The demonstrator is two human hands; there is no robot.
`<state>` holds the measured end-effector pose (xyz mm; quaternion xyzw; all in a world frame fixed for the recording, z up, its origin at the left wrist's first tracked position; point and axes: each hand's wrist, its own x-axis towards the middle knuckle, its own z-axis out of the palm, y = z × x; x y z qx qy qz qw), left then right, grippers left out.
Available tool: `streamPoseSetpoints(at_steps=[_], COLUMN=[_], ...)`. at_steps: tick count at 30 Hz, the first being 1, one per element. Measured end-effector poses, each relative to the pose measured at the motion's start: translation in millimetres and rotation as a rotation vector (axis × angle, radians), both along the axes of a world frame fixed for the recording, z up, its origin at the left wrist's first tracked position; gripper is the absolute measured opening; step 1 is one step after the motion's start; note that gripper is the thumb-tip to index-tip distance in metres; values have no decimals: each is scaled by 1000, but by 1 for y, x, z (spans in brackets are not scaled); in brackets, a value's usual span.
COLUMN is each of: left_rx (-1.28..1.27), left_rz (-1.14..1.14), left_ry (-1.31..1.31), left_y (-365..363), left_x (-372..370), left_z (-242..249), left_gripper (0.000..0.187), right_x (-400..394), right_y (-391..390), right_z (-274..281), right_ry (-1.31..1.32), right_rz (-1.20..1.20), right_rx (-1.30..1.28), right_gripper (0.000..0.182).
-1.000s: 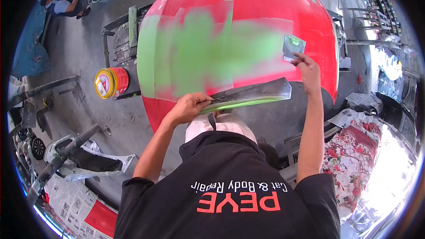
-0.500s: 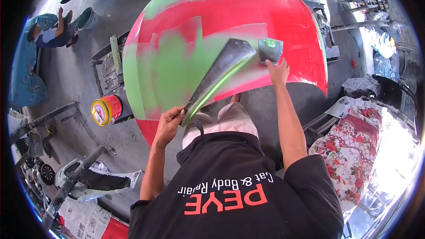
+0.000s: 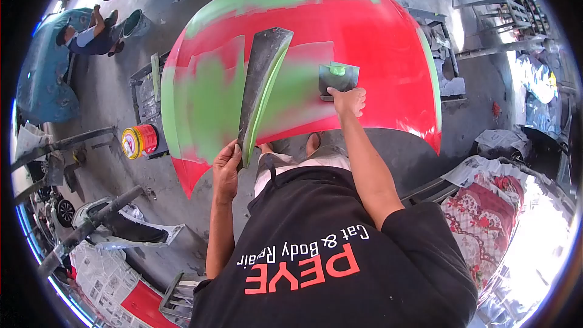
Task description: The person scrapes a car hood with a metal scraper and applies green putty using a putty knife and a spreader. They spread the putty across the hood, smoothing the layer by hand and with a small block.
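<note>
My left hand (image 3: 226, 170) pinches the narrow lower end of a long, tapered dark panel (image 3: 258, 79) with a green strip along its right edge. Its wide end reaches up across the car hood (image 3: 388, 42) in this view. In my right hand (image 3: 349, 101) is a flat, dark putty spreader (image 3: 328, 78), thumb on its near face, with a dollop of bright green putty (image 3: 337, 70) near its top edge. The red hood, patched with green, lies in front of me under both held things.
A red and yellow can (image 3: 139, 141) stands left of the hood. Farther left, a person (image 3: 91, 39) sits by a bucket (image 3: 135, 23). Metal bars (image 3: 91, 228) and car parts crowd the lower left. Floral cloth (image 3: 480, 222) lies at right.
The tapered panel has swung more upright, its wide end moving left. My right hand and the spreader have shifted left over the hood. The whole view has also shifted slightly.
</note>
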<state>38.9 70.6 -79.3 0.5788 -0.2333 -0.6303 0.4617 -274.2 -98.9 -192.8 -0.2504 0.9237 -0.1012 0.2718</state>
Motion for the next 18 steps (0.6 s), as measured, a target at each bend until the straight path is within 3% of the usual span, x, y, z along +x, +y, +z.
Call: streamPoseSetpoints(at_steps=[14, 18], left_rx=[-58, -87], left_rz=[101, 93], left_ry=[-30, -44], left_y=[-2, -2], left_x=[-30, -29], left_z=[15, 17], left_gripper=[33, 32], right_x=[-8, 5], right_y=[1, 16], right_z=[-12, 4], right_ry=[-104, 38], right_rz=[17, 44], right_rx=[18, -34], right_gripper=[93, 91])
